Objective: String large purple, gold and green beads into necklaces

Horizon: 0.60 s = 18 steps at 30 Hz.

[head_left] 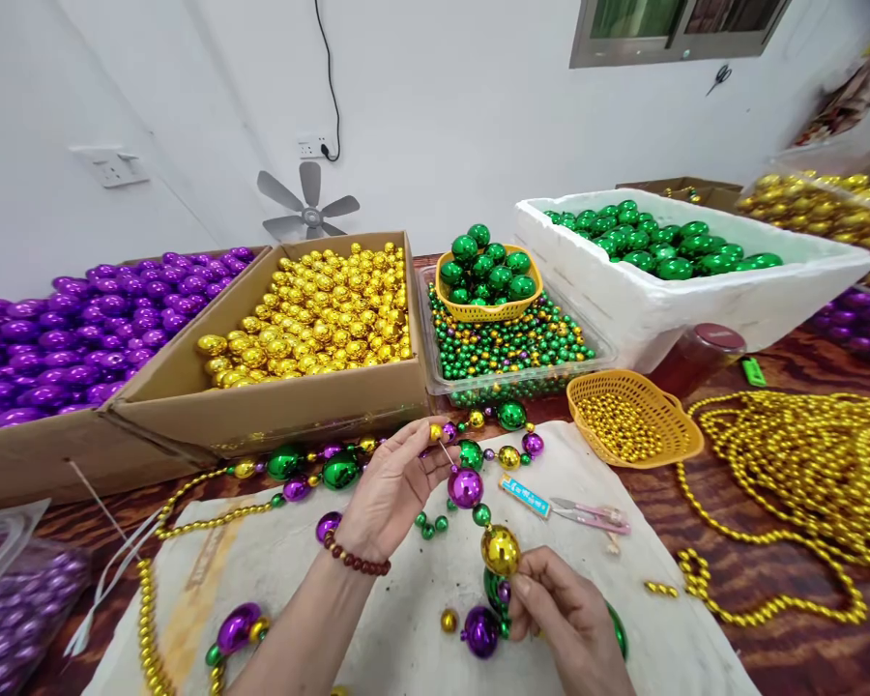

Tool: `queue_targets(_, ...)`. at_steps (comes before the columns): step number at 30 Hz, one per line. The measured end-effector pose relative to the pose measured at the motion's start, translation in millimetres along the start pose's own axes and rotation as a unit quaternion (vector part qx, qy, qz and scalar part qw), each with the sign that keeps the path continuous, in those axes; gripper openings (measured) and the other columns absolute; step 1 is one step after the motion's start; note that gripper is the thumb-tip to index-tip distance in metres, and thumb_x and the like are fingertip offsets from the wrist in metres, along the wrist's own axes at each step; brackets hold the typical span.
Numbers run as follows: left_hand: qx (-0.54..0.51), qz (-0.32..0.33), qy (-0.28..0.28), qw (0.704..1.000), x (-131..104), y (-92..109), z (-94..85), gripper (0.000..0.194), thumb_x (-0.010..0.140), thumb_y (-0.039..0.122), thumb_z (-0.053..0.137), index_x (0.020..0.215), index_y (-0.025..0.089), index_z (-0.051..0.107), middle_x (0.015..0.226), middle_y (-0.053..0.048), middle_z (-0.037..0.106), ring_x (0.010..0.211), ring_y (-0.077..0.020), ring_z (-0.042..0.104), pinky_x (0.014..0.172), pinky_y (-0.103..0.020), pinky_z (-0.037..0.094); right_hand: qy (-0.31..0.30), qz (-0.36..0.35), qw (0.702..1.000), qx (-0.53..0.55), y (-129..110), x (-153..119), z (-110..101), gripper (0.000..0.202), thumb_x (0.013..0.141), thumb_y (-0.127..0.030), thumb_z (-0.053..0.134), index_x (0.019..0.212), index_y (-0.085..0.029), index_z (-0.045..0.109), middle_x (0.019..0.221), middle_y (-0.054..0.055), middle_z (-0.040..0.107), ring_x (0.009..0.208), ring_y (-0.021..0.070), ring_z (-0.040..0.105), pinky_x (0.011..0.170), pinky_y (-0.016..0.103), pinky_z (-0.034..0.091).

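A bead garland [481, 514] of shiny purple, green and gold balls runs between my two hands. My left hand [395, 483], with a brown bead bracelet on its wrist, pinches the strand at a small gold bead [436, 433]. A bare thin piece, string or needle, shows between that bead and a purple ball [465, 487]. My right hand [562, 614] has its fingers closed on the strand just below a large gold ball [500, 550]. Under it, a dark purple ball [480, 631] lies on the white cloth [406, 619]. More garland curves behind my left hand.
Cardboard boxes hold purple balls [79, 329] and gold balls [326, 309]. Behind the cloth stands a clear tub [446, 385] of mixed beads; a foam box [667, 314] is beside it. Orange basket [685, 449], snips [591, 512], blue-labelled packet [525, 495] and gold bead chains [790, 483] lie rightward.
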<state>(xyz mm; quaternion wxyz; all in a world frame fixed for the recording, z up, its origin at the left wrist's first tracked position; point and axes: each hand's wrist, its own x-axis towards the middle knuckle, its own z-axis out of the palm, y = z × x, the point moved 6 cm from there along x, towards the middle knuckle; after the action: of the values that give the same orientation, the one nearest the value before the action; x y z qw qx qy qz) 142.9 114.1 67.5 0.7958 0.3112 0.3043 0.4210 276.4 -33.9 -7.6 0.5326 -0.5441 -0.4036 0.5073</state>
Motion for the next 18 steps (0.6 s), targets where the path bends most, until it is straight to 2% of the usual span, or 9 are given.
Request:
queue_targets(8,0.012,0.001,0.009,1.000,-2,-3,-3.3,0.023,0.087,0.025,0.062,0.107,0.015,0.068,0.099,-0.006,0.067,0.085,-0.0166,0.067,0.079,-0.027,0.052,0.013,0.000,1.000,0.003,2,-3,0,0.034,0.092,-0.045,0.052,0.073,-0.016,0.057,0.061,0.001,0.059,0.053,0.0129,0.058,0.053,0.023,0.043)
queue_targets(13,0.066,0.027,0.007,0.997,-6,-5,0.1,0.027,0.085,0.025,0.064,0.110,0.016,0.067,0.096,-0.007,0.067,0.084,-0.0153,0.064,0.078,-0.027,0.051,0.034,0.017,0.998,0.041,3,-1,1,0.032,0.089,-0.045,0.056,0.076,-0.016,0.059,0.066,0.003,0.063,0.054,0.0132,0.059,0.054,0.022,0.043)
queue_targets(15,0.074,0.036,0.014,0.996,-10,-11,0.6,0.025,0.084,0.024,0.065,0.108,0.017,0.067,0.095,-0.007,0.067,0.082,-0.0133,0.062,0.076,-0.026,0.050,0.046,0.024,0.998,0.037,5,2,0,0.031,0.089,-0.044,0.057,0.077,-0.016,0.060,0.068,0.004,0.066,0.055,0.0129,0.059,0.053,0.022,0.042)
queue_targets(18,0.033,0.044,0.028,0.998,-16,-27,3.4,0.021,0.087,0.028,0.062,0.106,0.019,0.067,0.096,-0.004,0.065,0.082,-0.0103,0.060,0.072,-0.022,0.049,0.042,0.031,0.999,0.006,10,6,-1,0.028,0.089,-0.041,0.056,0.078,-0.016,0.059,0.072,0.003,0.067,0.054,0.0116,0.059,0.051,0.021,0.038)
